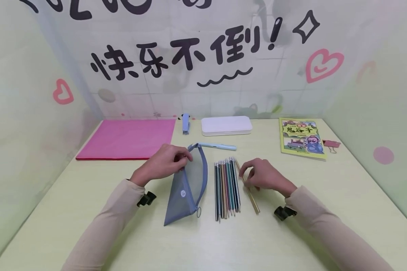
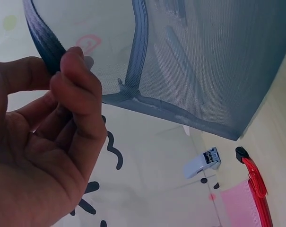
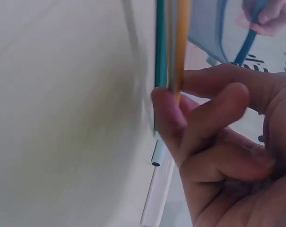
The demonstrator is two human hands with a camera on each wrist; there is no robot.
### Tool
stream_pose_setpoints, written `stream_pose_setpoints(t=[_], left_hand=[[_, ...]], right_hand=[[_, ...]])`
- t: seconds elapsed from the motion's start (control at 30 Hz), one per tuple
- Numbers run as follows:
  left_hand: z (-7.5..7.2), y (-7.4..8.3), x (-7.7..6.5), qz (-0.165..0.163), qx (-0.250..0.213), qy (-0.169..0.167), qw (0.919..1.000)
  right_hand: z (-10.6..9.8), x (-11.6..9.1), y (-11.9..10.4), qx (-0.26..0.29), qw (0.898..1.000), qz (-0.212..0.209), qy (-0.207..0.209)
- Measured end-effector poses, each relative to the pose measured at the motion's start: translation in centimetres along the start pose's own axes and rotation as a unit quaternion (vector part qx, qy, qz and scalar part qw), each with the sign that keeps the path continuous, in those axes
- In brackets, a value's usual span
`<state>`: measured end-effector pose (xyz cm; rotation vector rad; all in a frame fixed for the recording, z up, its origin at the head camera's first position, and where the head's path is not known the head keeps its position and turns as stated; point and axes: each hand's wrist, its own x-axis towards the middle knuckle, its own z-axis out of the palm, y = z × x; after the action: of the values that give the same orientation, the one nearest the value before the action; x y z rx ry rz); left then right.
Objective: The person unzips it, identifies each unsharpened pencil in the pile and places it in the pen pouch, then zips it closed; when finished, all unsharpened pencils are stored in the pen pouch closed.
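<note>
My left hand [image 1: 164,163] pinches the zip edge of a blue-grey mesh zip pouch [image 1: 180,207], whose mouth gapes toward the right. In the left wrist view, thumb and fingers grip the pouch's blue zip band [image 2: 47,45]. To the right of the pouch lies a row of several pencils [image 1: 226,188], side by side with tips toward me. My right hand [image 1: 266,175] pinches a gold pencil [image 1: 254,204] at the right end of the row; the right wrist view shows it blurred between thumb and fingers. Whether a second pencil is in that pinch I cannot tell.
Behind the pouch lies a light blue pen [image 1: 220,146]. Along the back are a pink folder [image 1: 129,139], a blue stapler [image 1: 185,124] and a white pencil case [image 1: 226,125]. A yellow-green booklet [image 1: 302,138] and a pink binder clip [image 1: 331,144] lie at the right.
</note>
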<state>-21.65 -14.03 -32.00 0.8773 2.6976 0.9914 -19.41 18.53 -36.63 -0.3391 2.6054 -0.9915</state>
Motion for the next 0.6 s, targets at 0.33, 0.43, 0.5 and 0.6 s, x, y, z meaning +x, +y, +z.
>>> stream_pose_setpoints(t=[0.33,0.43,0.5,0.6], left_hand=[[0.6,0.4,0.7,0.002,-0.009,0.005,0.9999],[1.1,0.4,0.8,0.003,-0.009,0.016,0.9998],[1.3,0.4,0.9,0.002,-0.009,0.021,0.9997],[1.6,0.6,1.0,0.000,-0.011,0.025,0.9996]], right_hand=[[0.3,1.1,-2.4,0.204,0.978,-0.035,0.010],[1.1,1.8,-3.8,0.239,0.970,-0.038,0.034],[1.7,2.2,-4.7,0.255,0.965,-0.043,0.051],[2.6,2.8,-5.9,0.266,0.960,-0.054,0.072]])
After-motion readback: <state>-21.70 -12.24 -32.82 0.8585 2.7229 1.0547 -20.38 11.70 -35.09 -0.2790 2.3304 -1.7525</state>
